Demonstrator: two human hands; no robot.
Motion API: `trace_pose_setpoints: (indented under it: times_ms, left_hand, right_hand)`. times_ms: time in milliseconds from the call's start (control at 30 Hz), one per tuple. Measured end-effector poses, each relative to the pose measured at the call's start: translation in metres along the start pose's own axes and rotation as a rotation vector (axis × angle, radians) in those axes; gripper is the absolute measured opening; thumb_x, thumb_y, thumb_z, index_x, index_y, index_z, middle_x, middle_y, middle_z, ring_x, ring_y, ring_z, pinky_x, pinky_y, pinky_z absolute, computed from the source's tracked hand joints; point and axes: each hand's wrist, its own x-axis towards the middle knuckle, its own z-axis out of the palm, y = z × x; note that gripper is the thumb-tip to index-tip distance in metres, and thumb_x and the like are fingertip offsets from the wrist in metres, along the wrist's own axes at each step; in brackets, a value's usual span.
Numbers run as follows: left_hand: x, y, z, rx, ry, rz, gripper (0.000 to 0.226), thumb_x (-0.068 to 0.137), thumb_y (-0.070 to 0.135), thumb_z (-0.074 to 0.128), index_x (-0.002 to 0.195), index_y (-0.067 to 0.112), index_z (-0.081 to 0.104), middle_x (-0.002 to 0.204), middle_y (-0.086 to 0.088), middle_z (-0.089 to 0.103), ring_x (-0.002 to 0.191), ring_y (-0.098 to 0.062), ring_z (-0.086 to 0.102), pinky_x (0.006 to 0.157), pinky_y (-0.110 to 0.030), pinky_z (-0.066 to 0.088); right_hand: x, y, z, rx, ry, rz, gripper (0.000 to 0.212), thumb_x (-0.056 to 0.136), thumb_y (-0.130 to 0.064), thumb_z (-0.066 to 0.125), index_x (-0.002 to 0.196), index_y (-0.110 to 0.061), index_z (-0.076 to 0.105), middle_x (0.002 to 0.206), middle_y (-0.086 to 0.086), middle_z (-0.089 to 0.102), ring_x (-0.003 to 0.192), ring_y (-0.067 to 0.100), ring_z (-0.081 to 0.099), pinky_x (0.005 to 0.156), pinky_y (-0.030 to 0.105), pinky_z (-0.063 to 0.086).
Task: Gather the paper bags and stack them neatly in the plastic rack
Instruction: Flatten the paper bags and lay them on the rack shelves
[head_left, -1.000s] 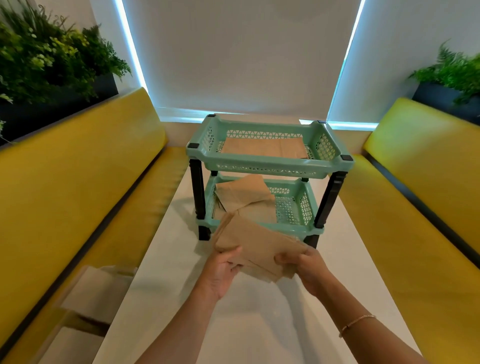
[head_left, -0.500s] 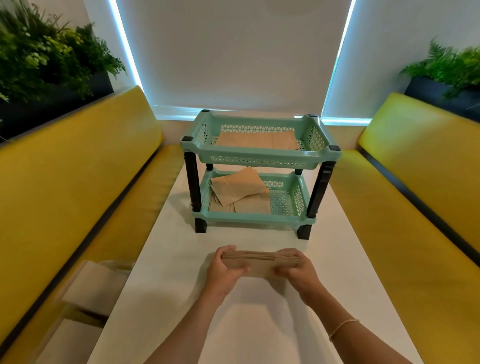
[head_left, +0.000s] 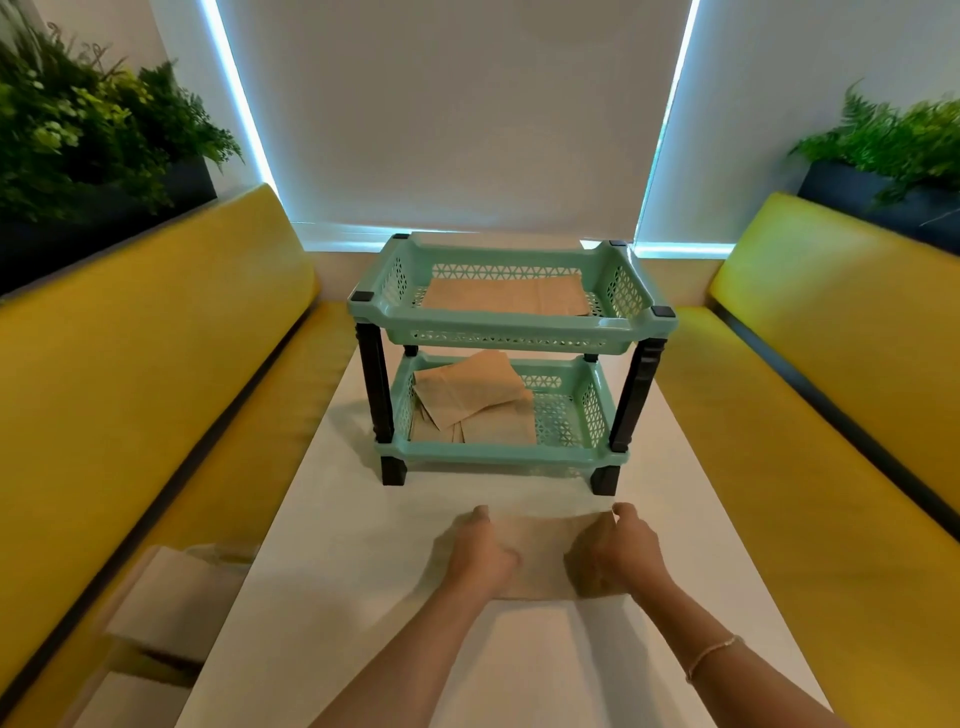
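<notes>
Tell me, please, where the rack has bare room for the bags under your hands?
Bare mesh shows in the lower tier, right of its skewed bags. The upper tier is crowded: flat bags nearly fill it, with thin strips beside them. Both hands rest on the table stack.

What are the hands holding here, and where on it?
A stack of paper bags lying on the table: left hand grips its left end, right hand its right end.

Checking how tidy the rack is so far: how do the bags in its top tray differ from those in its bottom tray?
The top-tray bags lie flat and squared to the tray walls; the bottom-tray bags sit askew, one skewed across the others. The top-tray bags sit about mid-tray; the bottom-tray bags crowd the left, leaving the right mesh bare. Both are plain brown paper.
</notes>
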Motion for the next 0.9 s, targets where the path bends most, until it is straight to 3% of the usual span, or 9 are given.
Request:
trace_pose_setpoints:
  times_ms: [100, 167, 267, 333, 500, 567, 700, 800, 900]
  left_hand:
    - [0.002, 0.005, 0.002, 0.209, 0.043, 0.069, 0.059, 0.087, 0.021, 0.06, 0.137, 0.009, 0.031, 0.134, -0.009, 0.043, 0.124, -0.023, 0.041, 0.093, -0.027, 0.039]
    - [0.006, 0.011, -0.005, 0.2, 0.135, 0.129, 0.055, 0.088, 0.022, 0.06, 0.137, 0.015, 0.036, 0.133, -0.005, 0.045, 0.123, -0.022, 0.042, 0.093, -0.029, 0.041]
    - [0.022, 0.025, -0.031, 0.02, 0.322, 0.215, 0.034, 0.09, 0.023, 0.059, 0.122, 0.017, 0.053, 0.12, 0.0, 0.057, 0.107, -0.015, 0.054, 0.08, -0.022, 0.043]
    - [0.045, 0.033, -0.051, -0.033, 0.392, 0.224, 0.026, 0.091, 0.021, 0.056, 0.116, 0.014, 0.056, 0.115, -0.002, 0.06, 0.103, -0.016, 0.056, 0.081, -0.024, 0.043]
    - [0.12, 0.048, -0.092, 0.136, 0.339, 0.128, 0.039, 0.088, 0.015, 0.052, 0.126, 0.011, 0.044, 0.125, -0.012, 0.052, 0.12, -0.028, 0.045, 0.093, -0.038, 0.043]
    - [0.15, 0.048, -0.097, 0.235, 0.259, 0.089, 0.05, 0.087, 0.014, 0.052, 0.135, 0.008, 0.036, 0.137, -0.015, 0.041, 0.129, -0.03, 0.037, 0.101, -0.038, 0.04]
    - [0.191, 0.045, -0.092, 0.267, 0.192, 0.128, 0.051, 0.08, 0.037, 0.063, 0.124, 0.014, 0.05, 0.13, -0.009, 0.051, 0.117, -0.028, 0.049, 0.1, -0.036, 0.041]
    - [0.205, 0.042, -0.085, 0.288, 0.085, 0.124, 0.077, 0.07, 0.048, 0.076, 0.134, 0.02, 0.043, 0.136, -0.003, 0.046, 0.125, -0.026, 0.042, 0.103, -0.031, 0.034]
    - [0.215, 0.04, -0.08, 0.389, 0.066, 0.139, 0.089, 0.07, 0.058, 0.071, 0.142, 0.023, 0.032, 0.147, -0.006, 0.035, 0.135, -0.029, 0.031, 0.112, -0.04, 0.025]
  right_hand:
    - [0.001, -0.006, 0.003, -0.272, 0.092, -0.067, 0.048, 0.091, -0.024, 0.05, 0.135, -0.013, 0.033, 0.125, 0.011, 0.047, 0.117, 0.028, 0.046, 0.09, 0.035, 0.044]
    - [0.003, -0.017, 0.0, -0.379, 0.158, -0.187, 0.046, 0.089, -0.015, 0.049, 0.132, -0.015, 0.036, 0.119, 0.009, 0.051, 0.112, 0.026, 0.048, 0.083, 0.034, 0.046]
    - [0.005, -0.052, -0.008, -0.324, 0.175, -0.374, 0.039, 0.085, -0.014, 0.056, 0.124, -0.015, 0.048, 0.11, 0.007, 0.062, 0.102, 0.024, 0.058, 0.076, 0.03, 0.048]
    - [0.014, -0.078, -0.015, -0.21, 0.164, -0.424, 0.038, 0.086, -0.018, 0.059, 0.123, -0.015, 0.052, 0.112, 0.007, 0.064, 0.101, 0.023, 0.06, 0.08, 0.029, 0.048]
    - [0.058, -0.129, -0.028, -0.037, 0.06, -0.349, 0.044, 0.086, -0.018, 0.062, 0.128, -0.013, 0.05, 0.122, 0.009, 0.06, 0.111, 0.023, 0.057, 0.089, 0.024, 0.043]
    - [0.075, -0.139, -0.026, 0.028, 0.038, -0.312, 0.046, 0.083, -0.013, 0.062, 0.128, -0.01, 0.05, 0.123, 0.011, 0.06, 0.112, 0.025, 0.057, 0.095, 0.029, 0.046]
    - [0.102, -0.143, -0.02, 0.063, 0.013, -0.243, 0.05, 0.082, -0.013, 0.063, 0.13, -0.011, 0.048, 0.122, 0.011, 0.06, 0.11, 0.024, 0.059, 0.097, 0.033, 0.048]
    - [0.117, -0.14, -0.017, 0.134, -0.015, -0.225, 0.052, 0.084, -0.012, 0.063, 0.132, -0.01, 0.045, 0.125, 0.01, 0.057, 0.111, 0.022, 0.059, 0.095, 0.029, 0.049]
    - [0.126, -0.137, -0.017, 0.164, -0.024, -0.221, 0.053, 0.084, -0.013, 0.064, 0.133, -0.008, 0.044, 0.127, 0.01, 0.055, 0.113, 0.021, 0.057, 0.097, 0.027, 0.047]
